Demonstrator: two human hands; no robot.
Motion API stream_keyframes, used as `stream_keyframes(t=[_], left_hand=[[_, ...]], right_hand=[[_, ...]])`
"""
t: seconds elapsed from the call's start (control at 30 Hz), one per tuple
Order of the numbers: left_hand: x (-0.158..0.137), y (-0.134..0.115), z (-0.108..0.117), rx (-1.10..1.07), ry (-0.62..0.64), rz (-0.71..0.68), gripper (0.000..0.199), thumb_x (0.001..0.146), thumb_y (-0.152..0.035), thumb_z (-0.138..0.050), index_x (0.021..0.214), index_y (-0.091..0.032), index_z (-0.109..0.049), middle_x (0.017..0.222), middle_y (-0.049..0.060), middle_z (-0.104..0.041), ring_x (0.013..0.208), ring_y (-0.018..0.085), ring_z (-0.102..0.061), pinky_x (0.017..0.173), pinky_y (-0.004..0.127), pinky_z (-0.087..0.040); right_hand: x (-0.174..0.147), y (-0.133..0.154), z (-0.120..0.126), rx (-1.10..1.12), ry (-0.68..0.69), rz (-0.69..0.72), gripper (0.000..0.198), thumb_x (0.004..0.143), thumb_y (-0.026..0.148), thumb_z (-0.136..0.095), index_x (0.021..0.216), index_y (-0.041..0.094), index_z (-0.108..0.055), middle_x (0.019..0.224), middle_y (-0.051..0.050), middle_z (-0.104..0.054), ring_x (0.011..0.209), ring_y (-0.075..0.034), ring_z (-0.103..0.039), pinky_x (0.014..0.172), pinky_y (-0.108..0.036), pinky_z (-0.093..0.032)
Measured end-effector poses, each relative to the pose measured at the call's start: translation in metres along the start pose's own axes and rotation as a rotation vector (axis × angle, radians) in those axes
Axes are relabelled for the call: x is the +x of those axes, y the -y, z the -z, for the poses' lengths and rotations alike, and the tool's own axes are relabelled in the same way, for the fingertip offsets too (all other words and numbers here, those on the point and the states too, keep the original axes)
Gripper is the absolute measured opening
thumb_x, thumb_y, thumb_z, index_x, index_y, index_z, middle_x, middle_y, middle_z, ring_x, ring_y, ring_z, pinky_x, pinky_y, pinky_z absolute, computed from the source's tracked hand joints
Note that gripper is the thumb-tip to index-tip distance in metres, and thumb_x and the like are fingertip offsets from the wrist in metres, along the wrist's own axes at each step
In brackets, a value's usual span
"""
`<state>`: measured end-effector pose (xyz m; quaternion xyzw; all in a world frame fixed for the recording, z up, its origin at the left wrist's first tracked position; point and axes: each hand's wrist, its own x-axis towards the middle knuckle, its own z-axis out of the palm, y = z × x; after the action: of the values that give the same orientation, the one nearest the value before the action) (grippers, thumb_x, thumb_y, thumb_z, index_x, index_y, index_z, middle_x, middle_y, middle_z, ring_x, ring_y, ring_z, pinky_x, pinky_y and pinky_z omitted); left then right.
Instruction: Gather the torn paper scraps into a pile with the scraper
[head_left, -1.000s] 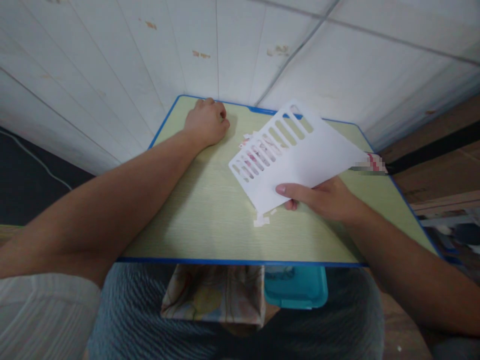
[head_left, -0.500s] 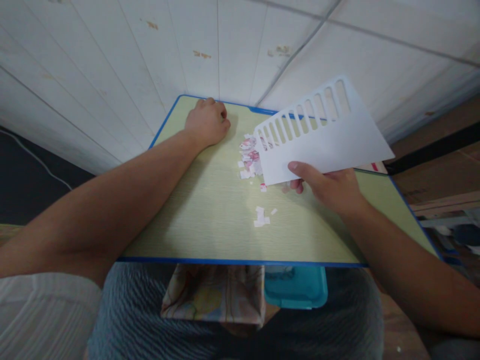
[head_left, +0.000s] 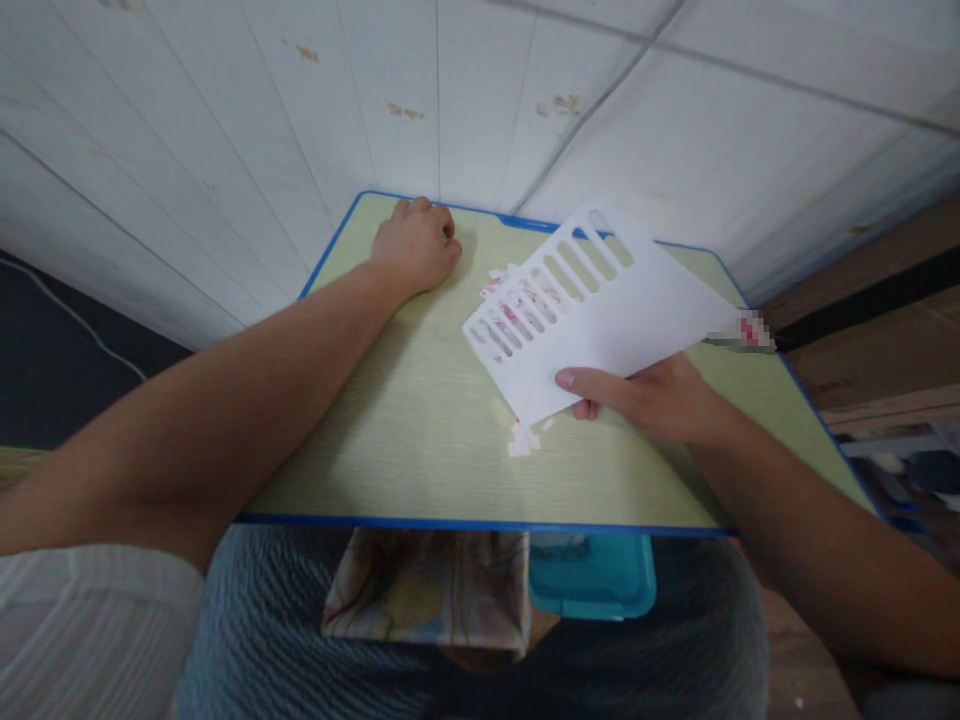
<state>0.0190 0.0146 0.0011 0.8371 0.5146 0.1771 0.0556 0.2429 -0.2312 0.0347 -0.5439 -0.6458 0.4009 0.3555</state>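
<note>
In the head view my right hand (head_left: 645, 395) grips a white slotted sheet (head_left: 607, 320), thumb on top and fingers beneath its near edge. A row of rounded slots of varied length runs along the sheet's far side. Through several slots, and just past them, a pile of small white and pink paper scraps (head_left: 501, 276) shows; the sheet covers the rest. More white scraps (head_left: 523, 440) lie by the sheet's near corner. My left hand (head_left: 416, 247) rests on the table's far left part, fingers curled in, with nothing visible in them.
The small pale green table (head_left: 390, 440) has a blue rim and stands against white wall panels (head_left: 300, 120). A pixelated patch (head_left: 750, 330) covers something at its right edge. Below the front edge, a patterned fabric pouch (head_left: 427, 590) and a turquoise container (head_left: 600, 580) sit at my lap.
My right hand has brought the slotted sheet left and nearer to me, turning it so that its left end now lies over most of the scrap pile. My left hand stays put.
</note>
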Motion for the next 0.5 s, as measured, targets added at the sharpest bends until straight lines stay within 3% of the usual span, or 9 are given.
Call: stream_keyframes(t=[0.23,0.43,0.5], left_hand=[[0.004,0.01,-0.006,-0.1,-0.015,-0.03,0.041,0.105,-0.044,-0.063,0.14,-0.032,-0.08,0.147,0.007,-0.074,0.145,0.036,-0.052,0.129,0.057,-0.045],[0.006,0.009,-0.01,-0.036,-0.05,-0.04,0.036,0.109,-0.035,-0.06,0.135,-0.023,-0.082,0.149,0.014,-0.073,0.146,0.039,-0.058,0.128,0.058,-0.048],[0.006,0.009,-0.009,-0.054,-0.04,-0.034,0.038,0.108,-0.04,-0.063,0.138,-0.024,-0.082,0.149,0.014,-0.073,0.148,0.04,-0.057,0.131,0.059,-0.046]], right_hand=[[0.001,0.003,0.002,0.114,-0.173,-0.05,0.031,0.08,0.036,-0.094,0.065,0.025,-0.069,0.058,-0.002,-0.067,0.051,-0.021,-0.063,0.047,-0.036,-0.057],[0.003,-0.002,0.011,0.153,-0.344,-0.091,0.026,0.063,0.025,-0.092,0.073,0.026,-0.068,0.063,0.0,-0.069,0.047,-0.019,-0.055,0.037,-0.035,-0.046],[0.005,-0.004,0.014,0.149,-0.411,-0.09,0.028,0.059,0.022,-0.09,0.078,0.025,-0.07,0.07,-0.001,-0.074,0.052,-0.02,-0.059,0.038,-0.033,-0.046]])
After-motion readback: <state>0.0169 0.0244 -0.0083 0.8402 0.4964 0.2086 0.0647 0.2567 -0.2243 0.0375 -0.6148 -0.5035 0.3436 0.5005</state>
